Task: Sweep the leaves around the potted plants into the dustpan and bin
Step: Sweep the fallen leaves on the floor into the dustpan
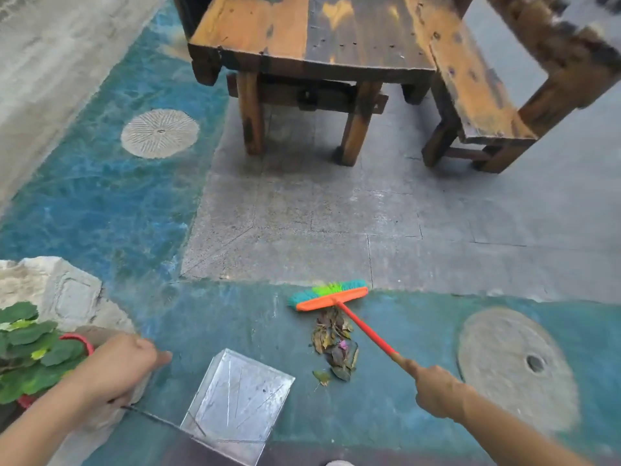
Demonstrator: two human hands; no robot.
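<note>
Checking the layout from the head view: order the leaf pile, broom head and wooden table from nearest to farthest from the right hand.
From the right hand:
1. Leaf pile, just to its left on the floor.
2. Broom head, beyond the pile.
3. Wooden table, far ahead.

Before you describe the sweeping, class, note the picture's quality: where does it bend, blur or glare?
Head view: wide-angle bending curves the wooden table and bench near the top edge; soft, even daylight, with faint shadows under the table; mild sheen on the metal dustpan; left hand and right hand look slightly soft; broom head and leaf pile read clearly.
</note>
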